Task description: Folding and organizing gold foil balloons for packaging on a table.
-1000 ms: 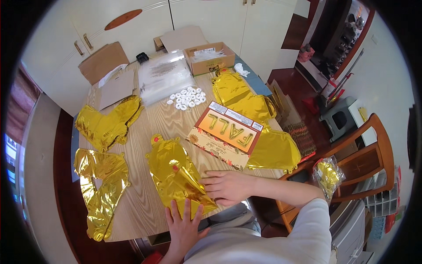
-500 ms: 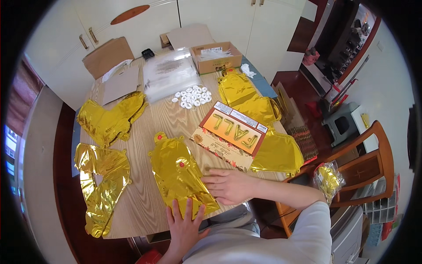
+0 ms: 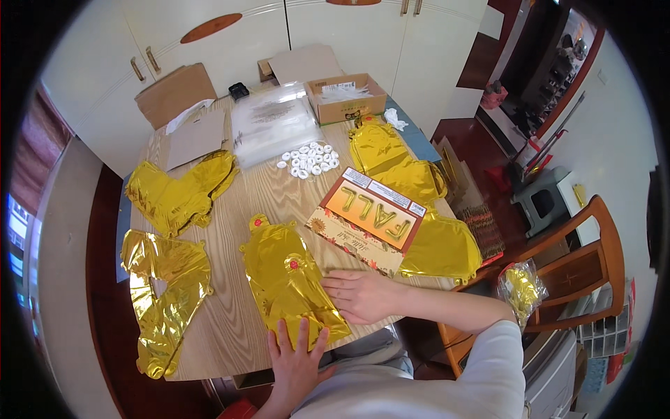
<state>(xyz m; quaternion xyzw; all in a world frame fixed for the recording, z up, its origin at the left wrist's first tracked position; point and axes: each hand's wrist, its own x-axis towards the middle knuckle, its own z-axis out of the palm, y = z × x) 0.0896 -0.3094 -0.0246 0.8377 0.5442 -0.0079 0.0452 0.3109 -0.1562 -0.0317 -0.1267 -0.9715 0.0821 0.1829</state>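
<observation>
A flat gold foil balloon point(image 3: 285, 258) lies at the near middle of the wooden table, with two small red spots on it. My left hand point(image 3: 296, 359) rests on its near end, fingers spread. Along its right edge lies my right hand point(image 3: 359, 297), palm down with the fingers stretched out. Just beyond that hand is a printed cardboard package point(image 3: 370, 220) in orange, brown and cream, picturing gold letter balloons. More flat gold foil balloons lie at the left, one farther off point(image 3: 178, 188) and one nearer point(image 3: 167, 293), and others at the right point(image 3: 443, 244).
White ring-shaped rolls point(image 3: 308, 159) lie in a cluster near a stack of clear plastic bags point(image 3: 273, 122). An open cardboard box point(image 3: 349, 110) stands at the back, beside a crumpled white tissue point(image 3: 396, 119). A wooden chair point(image 3: 593, 258) at the right bears a bagged gold bundle point(image 3: 522, 285).
The whole view has shifted slightly, moving the table's contents a little right and down. Both hands stay on the foil balloon in much the same pose.
</observation>
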